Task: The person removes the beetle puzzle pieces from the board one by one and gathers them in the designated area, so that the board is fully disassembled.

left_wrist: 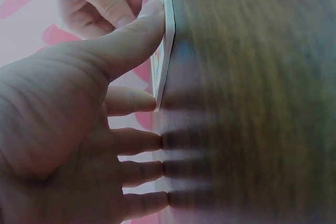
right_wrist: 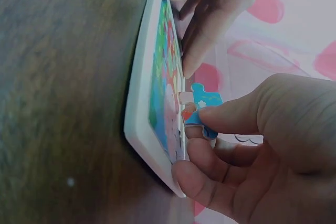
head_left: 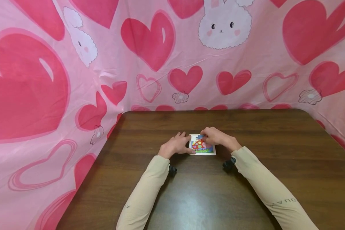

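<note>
A small jigsaw puzzle with a white border (head_left: pixel 202 154) lies flat on the table, its picture showing red, yellow, green and blue areas. My left hand (head_left: pixel 176 145) is at its left side. In the left wrist view the thumb (left_wrist: pixel 134 38) rests on the border, the index finger touches near a corner, and the other fingers are spread straight with tips on the table. Over the upper right part of the puzzle, my right hand (head_left: pixel 218 137) pinches a blue puzzle piece (right_wrist: pixel 209 98) between thumb and fingers. That piece is tilted up, with a pale patch and a red-orange patch.
The brown wooden table (head_left: pixel 187 198) reaches out on all sides of the puzzle. Pink cloth (head_left: pixel 161 57) printed with hearts and bunnies hangs behind and to the left. A black wrist camera (head_left: pixel 229 163) sits under the right wrist, another (head_left: pixel 172 171) at the left.
</note>
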A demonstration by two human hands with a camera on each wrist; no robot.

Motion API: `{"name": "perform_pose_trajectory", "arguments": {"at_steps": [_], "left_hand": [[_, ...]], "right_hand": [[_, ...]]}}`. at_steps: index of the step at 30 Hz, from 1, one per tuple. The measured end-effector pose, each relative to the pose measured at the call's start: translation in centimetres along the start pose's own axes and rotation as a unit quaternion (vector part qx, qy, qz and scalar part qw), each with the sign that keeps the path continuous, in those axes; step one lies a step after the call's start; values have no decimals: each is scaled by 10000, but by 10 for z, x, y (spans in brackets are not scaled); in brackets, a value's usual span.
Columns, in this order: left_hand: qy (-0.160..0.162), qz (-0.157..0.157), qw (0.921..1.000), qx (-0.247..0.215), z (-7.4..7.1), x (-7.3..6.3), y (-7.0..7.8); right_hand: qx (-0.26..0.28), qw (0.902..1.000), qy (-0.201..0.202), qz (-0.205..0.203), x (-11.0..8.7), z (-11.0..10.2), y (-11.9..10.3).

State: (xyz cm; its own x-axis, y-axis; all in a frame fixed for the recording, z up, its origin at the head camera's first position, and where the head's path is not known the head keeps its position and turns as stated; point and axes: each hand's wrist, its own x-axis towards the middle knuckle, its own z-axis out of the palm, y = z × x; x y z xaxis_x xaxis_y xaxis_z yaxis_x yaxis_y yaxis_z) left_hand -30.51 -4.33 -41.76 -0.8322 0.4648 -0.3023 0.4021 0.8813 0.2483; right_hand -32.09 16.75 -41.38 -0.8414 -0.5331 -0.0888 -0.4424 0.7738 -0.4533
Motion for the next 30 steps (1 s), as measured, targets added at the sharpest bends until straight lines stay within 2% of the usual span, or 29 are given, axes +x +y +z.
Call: {"name": "perform_pose_trajectory", "arguments": {"at_steps": [7, 12, 20, 30], "left_hand": [[61, -13, 9998, 195, -1, 1, 1], [48, 18, 9999, 94, -1, 0, 2], [43, -37, 9999, -88, -2, -3, -1], [-27, -67, 9999, -146, -1, -1, -1]], "right_hand": [[-148, 9998, 52, 143, -2, -7, 2], [-217, 9996, 167, 75, -7, -12, 6], [-37, 9997, 240, -89, -16, -20, 7], [230, 9995, 211, 30, -34, -30, 8]]}}
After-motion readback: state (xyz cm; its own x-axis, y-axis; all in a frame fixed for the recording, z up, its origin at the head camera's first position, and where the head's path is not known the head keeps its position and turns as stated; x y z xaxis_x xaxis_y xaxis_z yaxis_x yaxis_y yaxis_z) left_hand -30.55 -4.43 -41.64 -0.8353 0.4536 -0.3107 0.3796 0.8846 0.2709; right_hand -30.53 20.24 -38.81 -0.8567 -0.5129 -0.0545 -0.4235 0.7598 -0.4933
